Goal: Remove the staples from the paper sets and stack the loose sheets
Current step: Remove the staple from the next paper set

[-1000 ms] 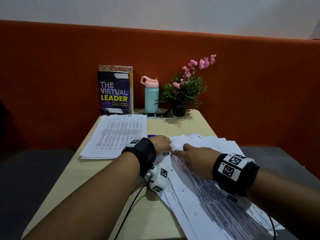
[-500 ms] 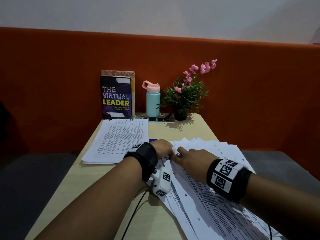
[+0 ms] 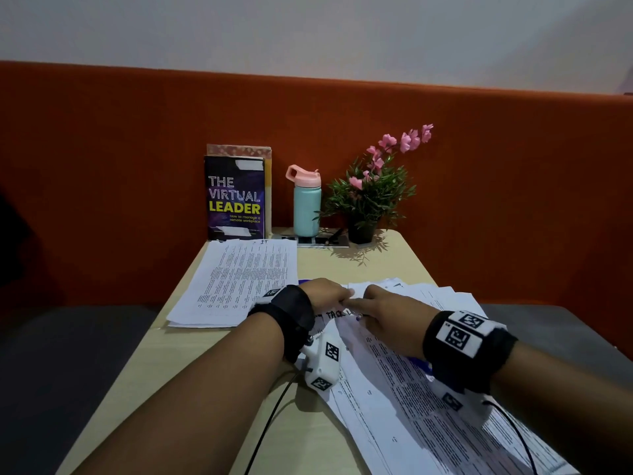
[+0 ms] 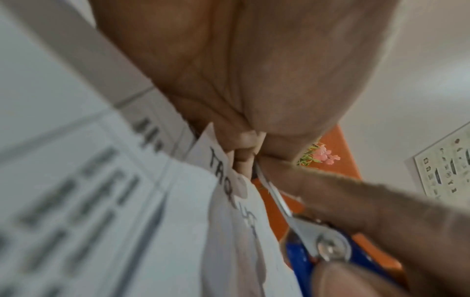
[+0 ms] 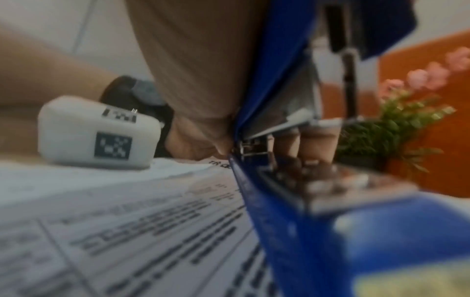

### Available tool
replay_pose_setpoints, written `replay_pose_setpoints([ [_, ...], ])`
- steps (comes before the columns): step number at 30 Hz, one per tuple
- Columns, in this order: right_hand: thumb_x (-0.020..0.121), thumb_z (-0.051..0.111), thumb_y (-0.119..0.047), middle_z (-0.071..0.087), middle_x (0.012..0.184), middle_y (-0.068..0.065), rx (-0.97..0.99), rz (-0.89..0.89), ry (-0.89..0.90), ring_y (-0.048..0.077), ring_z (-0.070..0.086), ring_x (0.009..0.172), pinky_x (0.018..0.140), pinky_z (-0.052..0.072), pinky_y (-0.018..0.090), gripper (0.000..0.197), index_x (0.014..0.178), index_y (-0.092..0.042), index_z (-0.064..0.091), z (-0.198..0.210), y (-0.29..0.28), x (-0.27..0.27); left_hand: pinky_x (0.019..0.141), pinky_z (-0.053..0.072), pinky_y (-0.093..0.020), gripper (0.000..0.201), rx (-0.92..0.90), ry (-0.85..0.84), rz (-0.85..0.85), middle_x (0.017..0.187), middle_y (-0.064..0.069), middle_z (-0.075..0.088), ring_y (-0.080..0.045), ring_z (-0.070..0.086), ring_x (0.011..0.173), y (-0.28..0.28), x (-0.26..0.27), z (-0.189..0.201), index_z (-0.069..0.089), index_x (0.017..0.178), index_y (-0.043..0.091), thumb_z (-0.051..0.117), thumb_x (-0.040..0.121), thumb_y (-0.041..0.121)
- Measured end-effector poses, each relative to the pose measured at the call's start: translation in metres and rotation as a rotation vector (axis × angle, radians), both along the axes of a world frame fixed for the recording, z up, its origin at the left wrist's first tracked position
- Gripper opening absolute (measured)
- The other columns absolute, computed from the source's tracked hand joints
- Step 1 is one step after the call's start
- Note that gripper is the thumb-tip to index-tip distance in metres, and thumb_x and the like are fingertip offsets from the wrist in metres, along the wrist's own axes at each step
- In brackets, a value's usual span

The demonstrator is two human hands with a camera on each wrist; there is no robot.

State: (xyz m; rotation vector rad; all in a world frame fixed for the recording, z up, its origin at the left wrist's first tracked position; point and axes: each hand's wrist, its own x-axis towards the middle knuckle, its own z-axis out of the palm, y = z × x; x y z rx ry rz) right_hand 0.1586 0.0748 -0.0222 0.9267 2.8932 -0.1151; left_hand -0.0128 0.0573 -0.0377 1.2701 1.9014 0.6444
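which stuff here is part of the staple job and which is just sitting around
In the job:
- stapled papers
- blue stapler, held in right hand
- left hand pinching the paper corner
- stacked sheets

Lying about:
- book
- teal bottle
- flower pot

left hand (image 4: 244, 84) pinches the corner of a printed paper (image 4: 223, 166); a blue stapler's (image 4: 307, 243) metal tip reaches that corner from the right.

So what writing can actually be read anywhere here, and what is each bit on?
"THE VIRTUAL LEADER", subtitle "How to manage a remote workplace": cover of the standing book.
"TACK L...", handwritten, partly hidden by the hands: top corner of the paper set.
Printed text on the loose sheets: too small to read.
Square black-and-white codes on the wrist bands: patterns, not words.
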Motion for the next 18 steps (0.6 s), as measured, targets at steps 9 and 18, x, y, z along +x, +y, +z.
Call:
replay_pose_setpoints([
  [9, 0.102, 0.044, -0.033, 0.051, 0.144, 0.008, -0.183, -0.171, 0.13, 0.026, 0.058, 0.109, 0.082, 0.046, 0.033, 0.07, 0.156, -0.034, -0.001, 0.004, 0.001, 0.007, 0.077, 0.049, -0.027, 0.02, 0.304, -0.061, 0.084, 0.105, -0.005, 0.068, -0.019, 0.064, 0.095, -0.004, -0.025, 0.012, 0.069, 0.106, 0.012, 0.063, 0.093, 0.026],
  [18, 0.102, 0.043, -0.034, 0.051, 0.144, 0.005, -0.146, -0.114, 0.179, 0.026, 0.058, 0.11, 0.079, 0.044, 0.033, 0.066, 0.155, -0.033, 0.004, 0.001, -0.003, 0.008, 0.049, 0.049, -0.019, 0.016, 0.087, -0.135, -0.142, 0.073, -0.004, 0.073, -0.009, 0.066, 0.055, -0.02, -0.012, 0.017, 0.072, 0.105, 0.001, 0.065, 0.091, 0.007],
])
